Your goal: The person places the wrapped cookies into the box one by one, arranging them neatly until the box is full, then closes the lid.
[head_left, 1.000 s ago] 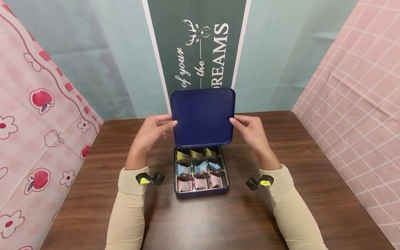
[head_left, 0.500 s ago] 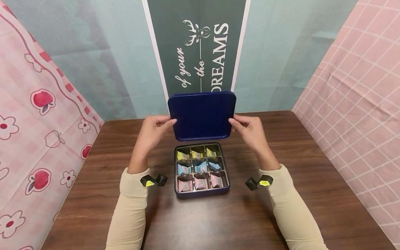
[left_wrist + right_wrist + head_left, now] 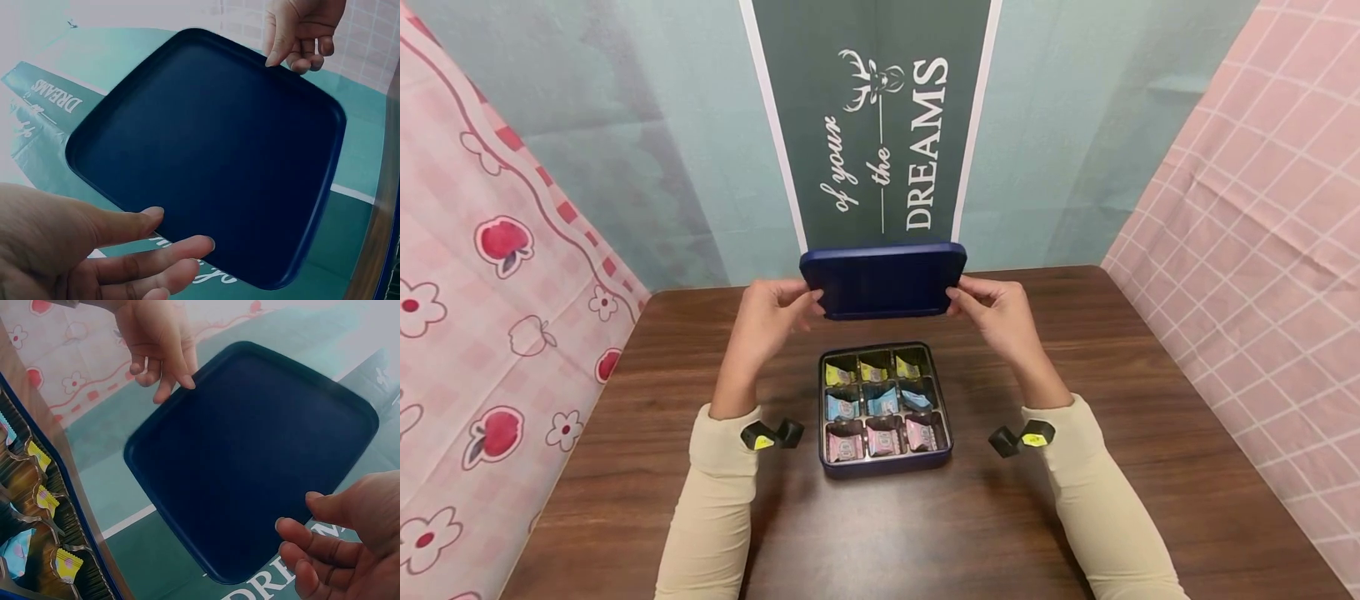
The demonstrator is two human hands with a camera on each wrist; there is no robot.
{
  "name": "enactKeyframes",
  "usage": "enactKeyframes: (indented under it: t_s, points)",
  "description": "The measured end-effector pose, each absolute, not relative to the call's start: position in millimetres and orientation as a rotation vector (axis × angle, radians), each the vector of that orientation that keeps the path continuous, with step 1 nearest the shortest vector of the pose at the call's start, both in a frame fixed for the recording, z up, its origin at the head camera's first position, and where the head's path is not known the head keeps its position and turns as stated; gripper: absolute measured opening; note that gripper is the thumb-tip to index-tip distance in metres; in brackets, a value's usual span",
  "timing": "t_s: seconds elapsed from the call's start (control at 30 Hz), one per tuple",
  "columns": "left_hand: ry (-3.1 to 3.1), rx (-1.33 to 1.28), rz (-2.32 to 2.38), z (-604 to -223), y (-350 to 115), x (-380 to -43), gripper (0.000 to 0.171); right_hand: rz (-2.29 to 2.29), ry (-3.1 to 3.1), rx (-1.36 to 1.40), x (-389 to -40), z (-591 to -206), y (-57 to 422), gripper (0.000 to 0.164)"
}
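Observation:
A dark blue square tin lid (image 3: 883,285) is held up behind the box, its inside facing me and its top edge tipped toward me. My left hand (image 3: 766,318) pinches the lid's left edge between thumb and fingers. On the opposite edge, my right hand (image 3: 1002,315) grips it the same way. Below, the open blue tin (image 3: 887,469) rests on the table with a divided tray inside. Wrapped candies fill its compartments in three rows: yellow candies (image 3: 874,372) at the back, blue candies (image 3: 882,402) in the middle, pink candies (image 3: 883,440) at the front.
The brown wooden table (image 3: 1150,500) ends at a green cloth backdrop (image 3: 880,125) with white lettering. A pink fruit-and-flower cloth (image 3: 505,333) borders the left side, and a pink checked cloth (image 3: 1247,250) the right.
The lid has tilted so its top edge has come down toward me and its lower edge has swung back, uncovering the tin's back rim. Both hands have kept hold of it throughout.

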State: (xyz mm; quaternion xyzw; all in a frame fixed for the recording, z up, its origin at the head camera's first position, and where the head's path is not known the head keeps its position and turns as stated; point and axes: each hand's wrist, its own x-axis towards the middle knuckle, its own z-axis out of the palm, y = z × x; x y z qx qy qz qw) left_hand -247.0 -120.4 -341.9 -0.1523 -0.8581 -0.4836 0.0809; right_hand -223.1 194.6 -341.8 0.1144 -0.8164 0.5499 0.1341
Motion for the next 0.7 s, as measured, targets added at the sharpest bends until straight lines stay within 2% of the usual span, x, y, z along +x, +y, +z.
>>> enactKeyframes:
  t_s: [0.23, 0.4, 0.7]
  points:
    - [-2.591, -0.432, -1.470, -343.3, -118.4, -247.2, 0.021, 1.657, -2.349, 0.346, -239.5, -365.9, 205.4, 0.019]
    - [-2.593, -0.443, -1.444, -343.0, -117.0, -247.5, 0.031, 1.674, -2.354, 0.358, -240.2, -369.1, 206.7, 0.028]
    - [-2.605, -0.454, -1.366, -342.3, -116.4, -248.4, 0.038, 1.711, -2.345, 0.327, -243.8, -371.6, 205.2, 0.030]
